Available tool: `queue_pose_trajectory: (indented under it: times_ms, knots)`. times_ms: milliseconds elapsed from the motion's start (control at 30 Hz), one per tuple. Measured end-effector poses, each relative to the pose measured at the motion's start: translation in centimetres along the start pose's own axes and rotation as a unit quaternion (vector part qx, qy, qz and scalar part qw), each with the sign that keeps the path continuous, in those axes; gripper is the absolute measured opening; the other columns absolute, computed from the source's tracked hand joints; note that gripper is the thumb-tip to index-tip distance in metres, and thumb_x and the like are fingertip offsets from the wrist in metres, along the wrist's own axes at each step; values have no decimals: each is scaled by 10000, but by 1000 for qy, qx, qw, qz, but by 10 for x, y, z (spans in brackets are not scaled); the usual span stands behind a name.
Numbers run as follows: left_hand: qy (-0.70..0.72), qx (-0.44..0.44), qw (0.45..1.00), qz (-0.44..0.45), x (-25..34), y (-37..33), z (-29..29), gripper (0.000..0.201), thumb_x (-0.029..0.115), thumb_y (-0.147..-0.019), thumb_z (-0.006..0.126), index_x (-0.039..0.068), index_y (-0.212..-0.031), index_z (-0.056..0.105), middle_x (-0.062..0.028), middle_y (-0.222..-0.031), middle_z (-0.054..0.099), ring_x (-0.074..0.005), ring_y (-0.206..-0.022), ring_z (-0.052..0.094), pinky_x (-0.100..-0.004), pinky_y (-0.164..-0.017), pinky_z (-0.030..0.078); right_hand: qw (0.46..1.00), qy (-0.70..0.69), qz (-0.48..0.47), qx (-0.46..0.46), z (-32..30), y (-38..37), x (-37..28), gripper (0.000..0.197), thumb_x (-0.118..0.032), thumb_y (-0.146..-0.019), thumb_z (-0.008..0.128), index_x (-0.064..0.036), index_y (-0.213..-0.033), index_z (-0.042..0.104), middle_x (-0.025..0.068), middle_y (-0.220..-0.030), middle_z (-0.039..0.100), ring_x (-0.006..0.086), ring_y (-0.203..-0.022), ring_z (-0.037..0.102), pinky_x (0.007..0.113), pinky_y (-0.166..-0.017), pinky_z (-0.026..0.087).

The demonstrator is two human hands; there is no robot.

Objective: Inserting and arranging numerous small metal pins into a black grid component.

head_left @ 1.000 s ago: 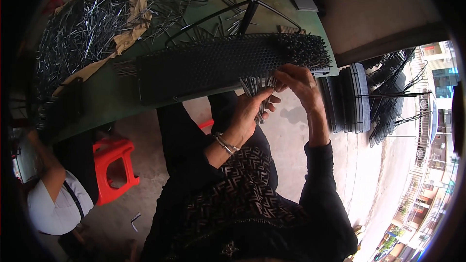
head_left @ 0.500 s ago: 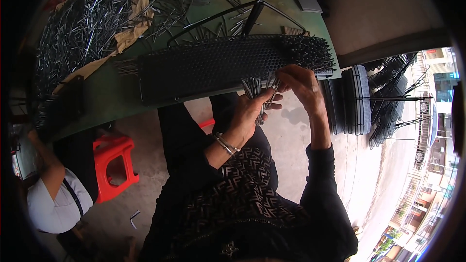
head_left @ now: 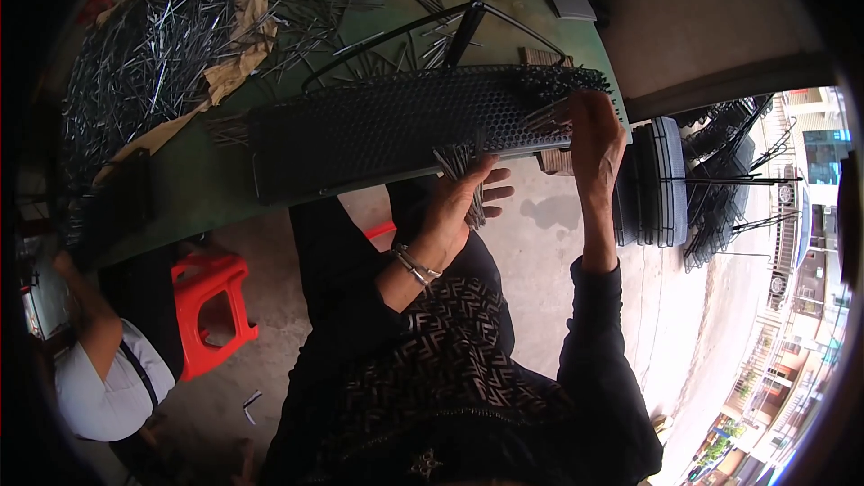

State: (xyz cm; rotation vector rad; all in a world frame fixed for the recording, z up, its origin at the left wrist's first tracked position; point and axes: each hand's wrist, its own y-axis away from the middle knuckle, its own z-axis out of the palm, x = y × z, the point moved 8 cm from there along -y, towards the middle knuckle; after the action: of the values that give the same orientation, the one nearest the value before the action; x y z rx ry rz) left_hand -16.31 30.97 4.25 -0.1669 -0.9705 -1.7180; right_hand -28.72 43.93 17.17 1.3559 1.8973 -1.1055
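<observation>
A bundle of thin grey metal rods (head_left: 457,162) lies under the thumb of my left hand (head_left: 446,205), whose other fingers stretch out to the right. My right hand (head_left: 598,139) pinches a few similar rods (head_left: 545,117) over the right part of a long black perforated panel (head_left: 378,130). The panel lies along the table's near edge, its honeycomb of small holes facing up. Dark rods (head_left: 551,79) stand packed in the holes at its far right, close to my right fingers. My right fingertips are partly hidden by the hand itself.
A big heap of loose rods (head_left: 148,45) rests on brown paper at the green table's (head_left: 202,139) left. A black metal frame (head_left: 463,36) stands behind the panel. Finished-looking mesh racks (head_left: 670,184) are stacked right. A red stool (head_left: 211,306) and another person (head_left: 117,378) are at left.
My right hand has moved from the bundle up and right to the panel's packed end, carrying a few rods. My left hand has shifted slightly left with the bundle.
</observation>
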Motion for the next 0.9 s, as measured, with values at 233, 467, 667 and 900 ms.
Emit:
queue_pose_trajectory:
  times_ms: [233,467,667,900]
  knots:
    - [65,-12,997,-33,-13,-7,1,269,279,-947,636,74,-1120,637,-127,-1080,692,-246,-977,690,-339,-764,549,984,92,-114,98,7,-18,12,128,-124,-954,573,-31,-1009,642,58,-765,660,129,-695,620,262,-661,480]
    - [102,-29,994,-25,-15,-11,-2,285,279,-967,596,57,-1146,602,-137,-1088,677,-258,-1036,662,-415,-843,567,972,173,-133,86,20,-16,14,122,-140,-951,580,-57,-1012,645,75,-781,660,175,-703,647,297,-638,495]
    - [72,1,996,-53,-13,-2,-1,299,307,-986,561,60,-1154,568,-137,-1077,670,-215,-960,638,-362,-753,556,955,263,-134,40,30,-10,16,116,-160,-930,607,-103,-994,685,73,-861,648,204,-742,642,335,-661,490]
    - [55,-8,998,9,-10,-2,-4,279,298,-982,578,42,-1094,586,-99,-882,664,-91,-632,514,-227,-526,422,919,343,-170,97,30,-2,3,148,-213,-912,659,-157,-1030,729,54,-941,636,237,-882,608,362,-767,443]
